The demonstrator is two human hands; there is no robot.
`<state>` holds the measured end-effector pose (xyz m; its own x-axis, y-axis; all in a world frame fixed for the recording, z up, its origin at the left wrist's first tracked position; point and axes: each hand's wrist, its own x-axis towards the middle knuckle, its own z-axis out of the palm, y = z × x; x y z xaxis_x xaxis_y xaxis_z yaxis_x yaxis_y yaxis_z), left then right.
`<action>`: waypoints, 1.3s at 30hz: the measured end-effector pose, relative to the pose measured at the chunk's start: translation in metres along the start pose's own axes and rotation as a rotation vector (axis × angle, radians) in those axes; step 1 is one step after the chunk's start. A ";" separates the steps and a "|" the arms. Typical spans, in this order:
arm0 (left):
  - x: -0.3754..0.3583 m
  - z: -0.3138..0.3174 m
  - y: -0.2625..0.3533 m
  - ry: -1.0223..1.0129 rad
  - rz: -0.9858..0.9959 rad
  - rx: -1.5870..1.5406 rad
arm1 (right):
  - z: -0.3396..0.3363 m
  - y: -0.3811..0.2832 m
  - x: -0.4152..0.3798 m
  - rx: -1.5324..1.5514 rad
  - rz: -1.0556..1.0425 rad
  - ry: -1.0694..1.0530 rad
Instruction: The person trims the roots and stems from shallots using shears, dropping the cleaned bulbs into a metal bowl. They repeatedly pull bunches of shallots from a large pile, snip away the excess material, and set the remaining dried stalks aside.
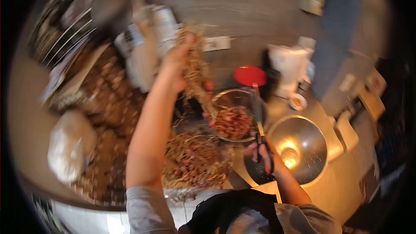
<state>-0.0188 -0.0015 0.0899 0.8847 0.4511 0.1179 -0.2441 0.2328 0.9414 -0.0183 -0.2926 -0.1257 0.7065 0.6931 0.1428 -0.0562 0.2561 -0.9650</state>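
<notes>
My left hand [178, 63] is raised over the work surface, closed around a bunch of dried stalks [197, 82] with small reddish bulbs, which look like shallots, at its lower end. Just below hangs the bunch's tip, beside a round bowl [226, 92] holding reddish shallots [234, 123]. Low on the right, my right hand [255, 151] grips the dark handles of a pair of scissors [258, 119], whose long blades point up past the bowl's right side. Between my arms lies a tangled heap of dry stalks [190, 158] with some bulbs among it. Motion blurs the stalks.
A large shiny metal bowl [320, 141] stands to the right. Behind are a red round object [250, 76], a white bag [288, 67] and a small white bowl [298, 101]. At left, a white plastic bag [71, 147] rests beside many brownish bulbs [112, 86].
</notes>
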 end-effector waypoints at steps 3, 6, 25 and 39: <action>0.011 0.032 -0.020 0.093 -0.078 0.082 | -0.010 0.004 -0.021 -0.093 0.060 0.019; 0.027 0.043 -0.042 -0.006 -0.124 0.221 | -0.010 0.002 -0.040 -0.088 0.135 0.019; 0.042 0.097 -0.111 -0.225 0.796 1.909 | -0.025 -0.007 -0.073 -0.053 0.080 0.138; 0.056 0.098 -0.090 -0.209 0.551 1.373 | -0.035 0.016 -0.065 0.387 0.179 -0.008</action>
<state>0.0913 -0.0819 0.0426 0.8765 0.0545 0.4783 -0.1084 -0.9457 0.3063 -0.0401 -0.3571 -0.1581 0.6563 0.7544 -0.0162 -0.4388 0.3641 -0.8215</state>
